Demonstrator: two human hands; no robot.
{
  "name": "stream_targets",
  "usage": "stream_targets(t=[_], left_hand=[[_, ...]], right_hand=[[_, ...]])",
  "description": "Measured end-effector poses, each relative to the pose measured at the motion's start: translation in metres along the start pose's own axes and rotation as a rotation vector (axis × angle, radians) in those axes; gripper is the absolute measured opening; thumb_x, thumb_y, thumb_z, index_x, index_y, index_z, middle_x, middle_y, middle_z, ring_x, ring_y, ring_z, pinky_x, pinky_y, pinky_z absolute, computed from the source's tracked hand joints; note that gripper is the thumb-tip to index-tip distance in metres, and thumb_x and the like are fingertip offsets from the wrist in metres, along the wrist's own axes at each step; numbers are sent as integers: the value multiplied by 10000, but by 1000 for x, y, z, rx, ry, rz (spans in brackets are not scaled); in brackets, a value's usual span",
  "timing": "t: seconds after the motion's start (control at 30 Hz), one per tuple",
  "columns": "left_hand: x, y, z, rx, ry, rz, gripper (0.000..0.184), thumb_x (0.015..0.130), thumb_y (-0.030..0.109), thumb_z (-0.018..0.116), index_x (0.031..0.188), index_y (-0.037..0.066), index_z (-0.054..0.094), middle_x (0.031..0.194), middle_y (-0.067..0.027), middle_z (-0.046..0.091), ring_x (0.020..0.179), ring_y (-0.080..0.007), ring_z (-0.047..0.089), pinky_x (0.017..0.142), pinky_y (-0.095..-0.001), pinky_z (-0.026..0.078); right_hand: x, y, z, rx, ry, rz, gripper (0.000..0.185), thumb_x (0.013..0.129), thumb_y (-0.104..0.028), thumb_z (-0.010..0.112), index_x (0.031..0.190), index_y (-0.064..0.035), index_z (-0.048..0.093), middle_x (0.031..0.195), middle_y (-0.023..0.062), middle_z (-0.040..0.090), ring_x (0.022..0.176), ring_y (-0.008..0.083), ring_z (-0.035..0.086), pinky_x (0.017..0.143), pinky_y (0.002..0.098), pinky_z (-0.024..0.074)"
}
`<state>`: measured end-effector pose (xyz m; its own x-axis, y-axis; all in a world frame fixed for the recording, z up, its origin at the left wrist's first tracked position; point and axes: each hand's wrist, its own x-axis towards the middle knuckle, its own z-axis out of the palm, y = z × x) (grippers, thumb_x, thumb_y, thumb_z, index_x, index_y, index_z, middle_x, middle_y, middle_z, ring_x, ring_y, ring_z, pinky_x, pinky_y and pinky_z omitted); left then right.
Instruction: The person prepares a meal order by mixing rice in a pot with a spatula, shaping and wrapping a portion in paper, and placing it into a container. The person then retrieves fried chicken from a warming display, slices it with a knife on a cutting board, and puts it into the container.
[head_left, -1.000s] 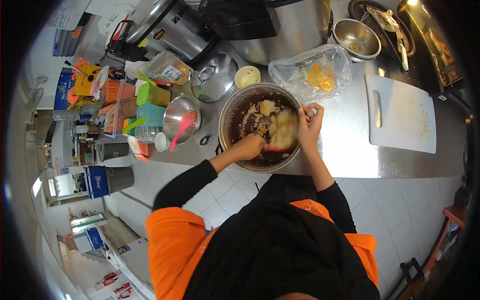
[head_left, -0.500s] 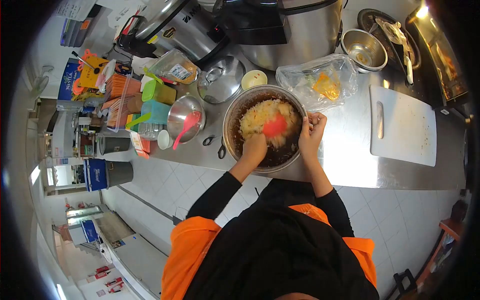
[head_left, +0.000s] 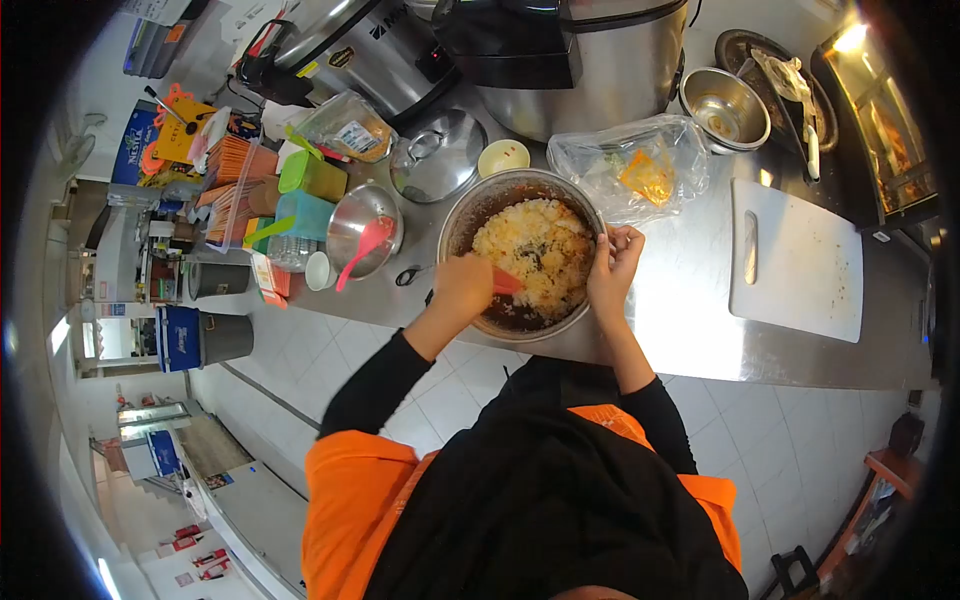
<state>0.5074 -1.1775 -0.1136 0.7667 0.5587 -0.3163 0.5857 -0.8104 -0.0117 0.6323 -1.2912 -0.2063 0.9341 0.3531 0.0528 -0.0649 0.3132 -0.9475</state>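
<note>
Head view: Left hand point(head_left: 465, 285) grips a red spatula point(head_left: 507, 283) in a pot point(head_left: 462, 222) of rice point(head_left: 548, 250).
Right of a metal bowl point(head_left: 350, 211), the left fingers are closed around the spatula, its blade just right of them, against the rice; fingers of the right hand point(head_left: 614, 268) hold the pot's right rim, the rice to their left; a white cutting board point(head_left: 800, 265) lies farther right.

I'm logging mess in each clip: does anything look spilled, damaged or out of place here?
No spill or damage stands out; the food sits within the pot. The one untidy spot is the white cutting board on the right of the counter: small bits are scattered near its right side.
</note>
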Motion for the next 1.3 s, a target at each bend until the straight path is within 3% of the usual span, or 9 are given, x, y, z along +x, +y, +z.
stream_targets(t=[0.2,0.4,0.5,0.73,0.87,0.97,1.0,1.1,1.3], left_hand=[[55,-10,24,158,291,93,116,717,143,518,708,66,604,661,-119,586,600,-288,590,525,-355,476],[46,-16,-7,172,-124,703,277,674,171,552,950,169,569,724,-72,580,676,-241,583,558,-357,463],[70,-36,-21,352,229,528,254,637,173,580,886,135,608,702,-72,594,645,-245,592,531,-370,461],[14,-32,-15,446,-411,457,140,705,147,535,732,57,638,704,-136,616,665,-260,618,566,-383,486],[12,-11,53,-136,-283,340,158,739,149,512,743,30,615,698,-157,601,630,-259,609,529,-367,477],[34,1,67,-926,-262,96,278,838,225,449,765,7,605,519,-28,498,421,-155,469,413,-304,385],[35,-5,62,-1289,-524,-170,298,872,248,421,811,20,604,490,42,387,373,-72,315,364,-231,286],[23,-36,31,-1422,-564,-243,295,879,266,416,868,30,594,488,62,357,366,-33,262,353,-192,236],[26,-15,68,-423,197,-191,232,809,198,481,787,-2,596,626,-165,574,622,-295,593,552,-393,460]], right_hand=[[2,1,-2,-99,-34,-9,158,833,34,411,953,-30,330,960,125,511,928,136,487,809,232,368],[1,4,-1,23,-14,-39,149,821,39,418,942,-13,347,922,120,492,931,153,485,820,252,363],[0,4,-1,7,0,-45,156,821,42,418,939,-23,340,928,125,505,929,154,488,814,250,365],[-4,-7,4,105,38,10,155,829,31,421,934,-34,327,967,149,519,938,148,485,810,245,365],[-3,4,-1,1,29,-22,156,832,20,429,936,-34,325,998,156,505,938,146,484,806,251,370],[-4,-5,1,41,31,79,159,833,16,429,940,-30,322,991,143,495,930,147,486,801,248,371],[-4,-9,3,59,34,88,157,833,16,427,940,-28,321,988,144,495,928,148,486,798,246,371],[-5,-16,4,71,23,67,151,833,17,420,937,-26,320,982,145,497,920,149,485,789,243,372],[-3,-6,3,-19,9,-8,143,833,15,415,934,-25,323,977,147,498,920,151,478,805,259,365]])
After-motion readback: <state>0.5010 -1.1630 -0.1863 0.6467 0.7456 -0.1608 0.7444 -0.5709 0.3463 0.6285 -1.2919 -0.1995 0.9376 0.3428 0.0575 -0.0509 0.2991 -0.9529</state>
